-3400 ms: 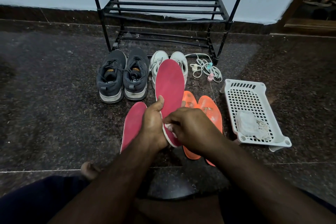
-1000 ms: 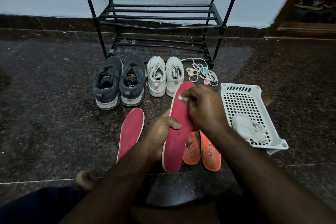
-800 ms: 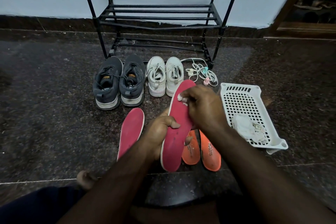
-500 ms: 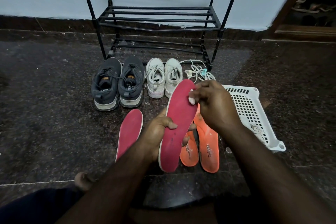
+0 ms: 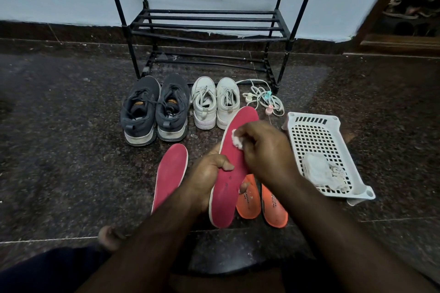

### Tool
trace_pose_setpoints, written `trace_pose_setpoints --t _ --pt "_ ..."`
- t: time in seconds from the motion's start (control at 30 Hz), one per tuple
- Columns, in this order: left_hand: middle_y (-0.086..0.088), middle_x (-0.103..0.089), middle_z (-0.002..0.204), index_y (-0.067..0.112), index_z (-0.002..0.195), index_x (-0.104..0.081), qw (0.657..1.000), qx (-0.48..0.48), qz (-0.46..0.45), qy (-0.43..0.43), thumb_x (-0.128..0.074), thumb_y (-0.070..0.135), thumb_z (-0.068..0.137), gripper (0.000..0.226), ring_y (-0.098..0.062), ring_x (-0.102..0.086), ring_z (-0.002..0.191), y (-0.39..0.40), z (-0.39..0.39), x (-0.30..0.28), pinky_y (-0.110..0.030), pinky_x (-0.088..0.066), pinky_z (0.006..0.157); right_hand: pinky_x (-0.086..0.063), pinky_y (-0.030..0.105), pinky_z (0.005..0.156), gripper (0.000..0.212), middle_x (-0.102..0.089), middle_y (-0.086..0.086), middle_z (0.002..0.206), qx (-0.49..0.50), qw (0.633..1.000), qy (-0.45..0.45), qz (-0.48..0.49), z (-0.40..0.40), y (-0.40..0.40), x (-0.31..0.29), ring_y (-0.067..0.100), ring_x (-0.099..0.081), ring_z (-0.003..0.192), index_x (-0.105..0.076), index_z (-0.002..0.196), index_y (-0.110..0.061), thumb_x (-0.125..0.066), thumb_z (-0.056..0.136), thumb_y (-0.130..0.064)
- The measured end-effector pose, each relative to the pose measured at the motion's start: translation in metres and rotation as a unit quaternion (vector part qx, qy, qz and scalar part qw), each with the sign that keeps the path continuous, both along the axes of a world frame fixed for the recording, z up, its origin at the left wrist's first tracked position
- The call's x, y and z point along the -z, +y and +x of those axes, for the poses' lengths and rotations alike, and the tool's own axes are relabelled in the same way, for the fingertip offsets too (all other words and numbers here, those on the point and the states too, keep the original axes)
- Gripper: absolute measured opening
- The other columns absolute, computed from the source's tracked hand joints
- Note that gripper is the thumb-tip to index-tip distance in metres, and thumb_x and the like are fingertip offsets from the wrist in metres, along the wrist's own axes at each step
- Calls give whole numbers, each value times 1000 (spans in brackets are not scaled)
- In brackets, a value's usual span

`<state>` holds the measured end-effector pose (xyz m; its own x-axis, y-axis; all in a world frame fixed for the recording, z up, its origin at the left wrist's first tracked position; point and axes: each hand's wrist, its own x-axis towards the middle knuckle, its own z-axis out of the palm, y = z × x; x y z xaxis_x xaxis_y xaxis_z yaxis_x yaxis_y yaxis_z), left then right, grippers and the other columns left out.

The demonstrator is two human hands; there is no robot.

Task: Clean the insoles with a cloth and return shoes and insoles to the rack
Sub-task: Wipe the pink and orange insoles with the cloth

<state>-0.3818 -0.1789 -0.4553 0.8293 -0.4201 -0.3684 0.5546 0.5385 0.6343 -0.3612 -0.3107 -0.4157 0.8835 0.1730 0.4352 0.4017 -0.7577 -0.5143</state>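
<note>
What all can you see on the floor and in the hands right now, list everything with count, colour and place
Shoe rack: one, black metal, against the wall, shelves bare.
Dark sneakers: one pair, grey-black, on the floor before the rack, left.
White sneakers: one pair, right of the dark pair.
Cord bundle: one, pale with pastel bits, by the rack's right leg.
Basket: one, white plastic, right, holding crumpled white cloth.
Red insoles: two, one on the floor, one held.
Orange insoles: two, on the floor under the held one.
White wad: one, pressed on the held insole.
Left hand: grips the held insole.
Right hand: pinches the wad.
</note>
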Motion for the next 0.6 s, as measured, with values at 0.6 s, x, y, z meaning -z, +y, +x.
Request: trace_pose_setpoints --t 0.6 --pt "-15 -61 73 15 106 -61 1000 1 -14 -4 -35 -7 69 50 -28 -55 55 -3 0 0 -34 -48 54 -52 37 78 15 -66 6 94 -52 995 0 -81 -7 4 2 28 -61 88 -75 93 -7 -63 83 -10"
